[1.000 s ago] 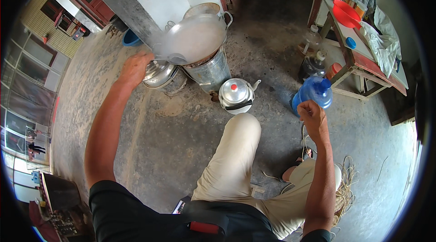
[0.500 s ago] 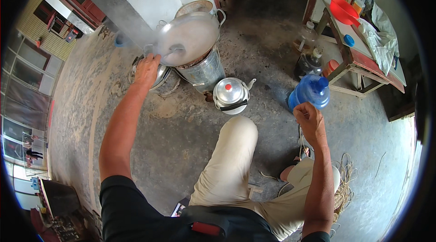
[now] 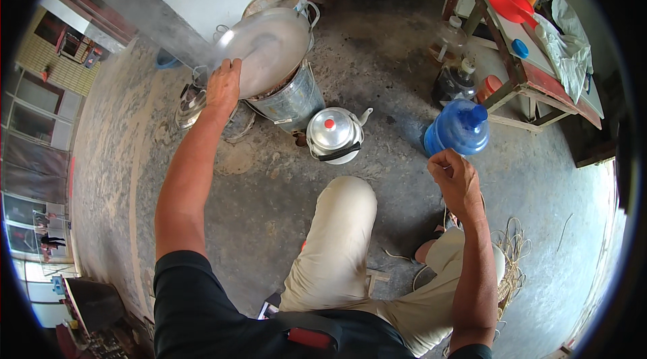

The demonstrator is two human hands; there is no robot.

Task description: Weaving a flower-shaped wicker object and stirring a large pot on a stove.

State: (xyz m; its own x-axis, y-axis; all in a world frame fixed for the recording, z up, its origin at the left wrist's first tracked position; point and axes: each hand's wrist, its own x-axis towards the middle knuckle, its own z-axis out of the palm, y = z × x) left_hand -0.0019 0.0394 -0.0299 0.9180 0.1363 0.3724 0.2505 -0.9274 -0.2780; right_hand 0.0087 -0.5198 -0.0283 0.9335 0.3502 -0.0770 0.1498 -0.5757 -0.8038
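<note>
My left hand (image 3: 224,86) is closed at the near left rim of a wide steaming wok (image 3: 293,35), fingers pointing away from me. A blurred dark patch shows through the steam inside the wok; what my fingers hold is hidden. The wok sits tilted on a round metal stove (image 3: 291,103). A silver kettle (image 3: 335,131) with a red lid knob stands on the floor in front of the stove. On the right, my right hand (image 3: 458,180) is raised with thumb and fingers curled together, just nearer to me than a blue water jug (image 3: 458,128). Anything inside those fingers is too small to make out.
A shiny metal pot (image 3: 192,106) stands left of the stove. At the right, a wooden table (image 3: 539,86) bears a red plastic basin (image 3: 509,0) and cloths. Beside it stand a dark jar (image 3: 455,82) and a clear jar (image 3: 450,39). Coiled rope (image 3: 512,271) lies near my right leg.
My left hand has shifted slightly along the wok's rim, and the dark patch in the wok has moved farther in. The view has shifted a little; my right hand keeps its curled pose.
</note>
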